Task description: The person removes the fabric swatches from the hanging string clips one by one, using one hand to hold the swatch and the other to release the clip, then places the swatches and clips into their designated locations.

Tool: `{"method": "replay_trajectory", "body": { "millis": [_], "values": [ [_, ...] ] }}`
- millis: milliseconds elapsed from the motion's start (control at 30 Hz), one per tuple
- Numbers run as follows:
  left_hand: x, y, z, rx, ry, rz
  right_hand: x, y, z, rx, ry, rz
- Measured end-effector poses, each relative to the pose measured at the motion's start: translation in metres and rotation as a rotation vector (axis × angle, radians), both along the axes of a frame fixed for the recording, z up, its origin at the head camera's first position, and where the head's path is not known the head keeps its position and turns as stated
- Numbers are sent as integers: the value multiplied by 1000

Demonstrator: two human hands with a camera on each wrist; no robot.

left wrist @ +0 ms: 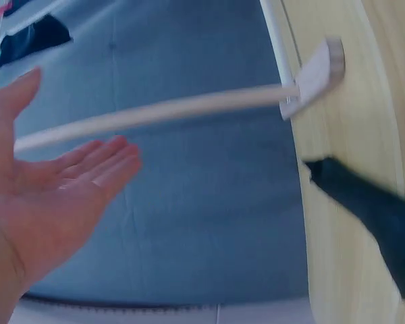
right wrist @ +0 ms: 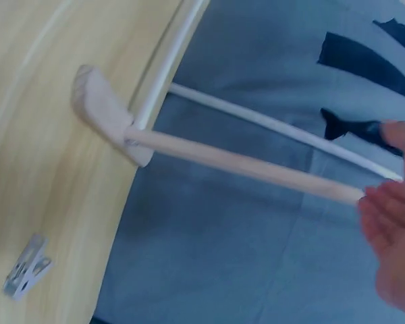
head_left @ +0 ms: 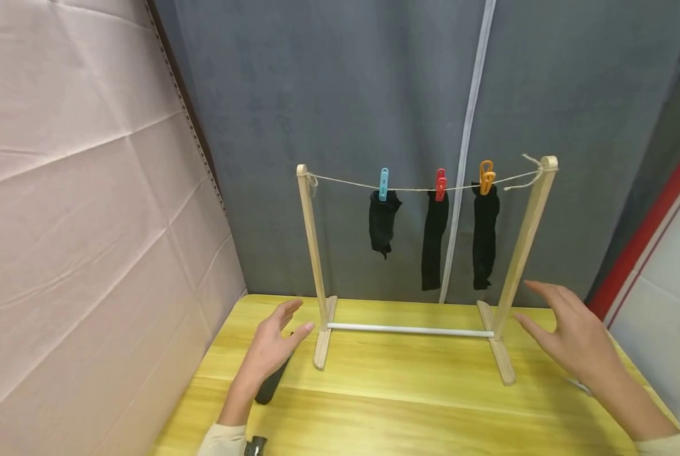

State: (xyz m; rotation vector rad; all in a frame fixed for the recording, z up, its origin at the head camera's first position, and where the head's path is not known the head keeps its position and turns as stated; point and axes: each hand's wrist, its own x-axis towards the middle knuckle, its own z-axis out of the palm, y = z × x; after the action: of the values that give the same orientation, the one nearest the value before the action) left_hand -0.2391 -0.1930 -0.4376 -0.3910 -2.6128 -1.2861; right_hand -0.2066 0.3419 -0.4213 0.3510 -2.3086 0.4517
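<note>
A small wooden drying rack (head_left: 312, 247) stands on the table, with a string (head_left: 414, 189) tied between its posts. From it hang three black socks (head_left: 433, 244), pegged by a blue clothespin (head_left: 383, 185), a red clothespin (head_left: 440, 185) and an orange clothespin (head_left: 487, 178). My left hand (head_left: 268, 345) is held with fingers extended beside the left post, above another black sock (left wrist: 371, 206) lying on the table. By the right post hovers my right hand (head_left: 579, 335), thumb and fingers spread. Both hands hold nothing. A pale clothespin (right wrist: 27, 268) lies on the right side of the table, partly hidden in the head view.
A white rod (head_left: 408, 329) joins the rack's feet low over the wooden table (head_left: 374, 424). Behind it hangs a grey curtain (head_left: 317, 95). Pale pink cloth (head_left: 89, 253) borders the left, and a red-edged white surface (head_left: 670, 266) borders the right.
</note>
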Motion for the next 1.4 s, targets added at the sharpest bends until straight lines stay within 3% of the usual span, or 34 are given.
{"method": "replay_trajectory", "body": {
  "millis": [167,400,667,833,1033,1267,1400],
  "values": [
    [-4,24,4,152,119,-124,-2,-24,10,-47,169,121],
    [-13,59,12,328,238,-174,-7,-53,26,-85,174,171],
    [-29,92,17,464,278,-211,-21,-77,43,-104,229,201],
    [-43,106,17,603,248,-264,-32,-94,60,-111,317,219],
    [-60,121,12,837,162,-346,-41,-114,81,-109,348,252],
    [-72,141,11,940,76,-316,-51,-134,101,-83,374,271],
    [-81,152,11,1053,8,-352,-57,-144,109,-76,364,258]
  ]
}}
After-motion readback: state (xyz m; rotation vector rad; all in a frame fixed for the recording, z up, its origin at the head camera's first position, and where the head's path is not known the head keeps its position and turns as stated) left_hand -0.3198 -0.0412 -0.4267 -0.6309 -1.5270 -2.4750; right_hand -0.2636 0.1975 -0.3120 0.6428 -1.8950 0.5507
